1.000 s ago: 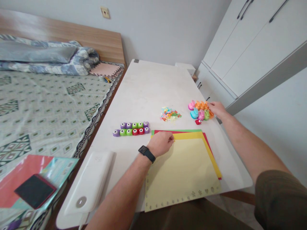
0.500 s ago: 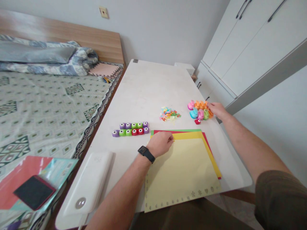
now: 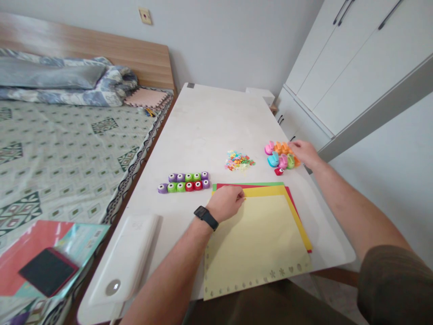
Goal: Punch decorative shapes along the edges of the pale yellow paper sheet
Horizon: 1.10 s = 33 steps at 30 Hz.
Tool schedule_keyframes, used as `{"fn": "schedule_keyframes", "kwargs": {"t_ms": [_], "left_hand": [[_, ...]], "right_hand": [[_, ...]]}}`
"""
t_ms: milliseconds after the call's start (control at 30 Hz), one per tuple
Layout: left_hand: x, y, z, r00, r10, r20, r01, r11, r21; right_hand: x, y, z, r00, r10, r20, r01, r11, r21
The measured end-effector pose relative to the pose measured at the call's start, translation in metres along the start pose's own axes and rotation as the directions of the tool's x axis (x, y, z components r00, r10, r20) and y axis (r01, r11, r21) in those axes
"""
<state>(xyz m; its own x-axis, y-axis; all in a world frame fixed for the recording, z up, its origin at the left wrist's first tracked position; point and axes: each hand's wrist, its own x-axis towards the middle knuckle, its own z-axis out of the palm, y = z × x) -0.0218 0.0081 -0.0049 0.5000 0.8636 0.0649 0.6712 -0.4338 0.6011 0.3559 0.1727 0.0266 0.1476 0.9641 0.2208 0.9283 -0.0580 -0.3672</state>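
So the left hand [image 3: 226, 201] is on the upper left part of a pale yellow sheet [image 3: 257, 243], fingers curled in and tips together near its top edge. Can't tell if there's paper pinched in there. That hand and its forearm also cover a chunk of the sheet's left side. The sheet is on top of a yellow sheet [image 3: 264, 192], with red and green ones peeking out underneath, all at the near end of the white bench [image 3: 216, 122]. Little shapes run along its left and bottom edges.

The right hand [image 3: 304, 152] is way over at the right edge of the bench, fingers bent at the orange end of the big craft punches [image 3: 282, 154]. Can't tell if it's actually gripping one, and it partly blocks that end. A small red punch [image 3: 278, 171] sits between that bunch and the paper.

Also around: a pile of confetti cut-outs [image 3: 239, 161] beyond the paper, two rows of small punches [image 3: 184, 183] left of it, and a chunky white device [image 3: 122, 257] beside the left forearm.
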Motion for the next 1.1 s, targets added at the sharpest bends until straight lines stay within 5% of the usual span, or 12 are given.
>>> {"fn": "schedule_keyframes", "kwargs": {"t_ms": [167, 267, 567, 867, 1100], "left_hand": [[0.0, 0.001, -0.001, 1.0, -0.001, 0.006, 0.001, 1.0, 0.001], [0.0, 0.0, 0.0, 1.0, -0.001, 0.006, 0.001, 1.0, -0.007], [0.001, 0.002, -0.001, 1.0, -0.002, 0.014, 0.002, 1.0, -0.02], [0.0, 0.003, -0.002, 1.0, -0.002, 0.018, 0.002, 1.0, -0.008], [0.0, 0.004, -0.003, 1.0, -0.01, 0.015, 0.01, 1.0, 0.001]], "right_hand": [[-0.016, 0.006, -0.002, 0.952, -0.284, 0.116, 0.294, 0.953, -0.079], [-0.021, 0.012, 0.001, 0.919, -0.341, 0.197, 0.374, 0.911, -0.172], [-0.015, 0.016, 0.012, 0.918, -0.327, 0.223, 0.381, 0.885, -0.268], [-0.018, 0.008, 0.018, 0.951, -0.28, 0.13, 0.305, 0.914, -0.267], [-0.029, -0.009, 0.018, 0.917, -0.391, 0.082, 0.4, 0.898, -0.182]]}}
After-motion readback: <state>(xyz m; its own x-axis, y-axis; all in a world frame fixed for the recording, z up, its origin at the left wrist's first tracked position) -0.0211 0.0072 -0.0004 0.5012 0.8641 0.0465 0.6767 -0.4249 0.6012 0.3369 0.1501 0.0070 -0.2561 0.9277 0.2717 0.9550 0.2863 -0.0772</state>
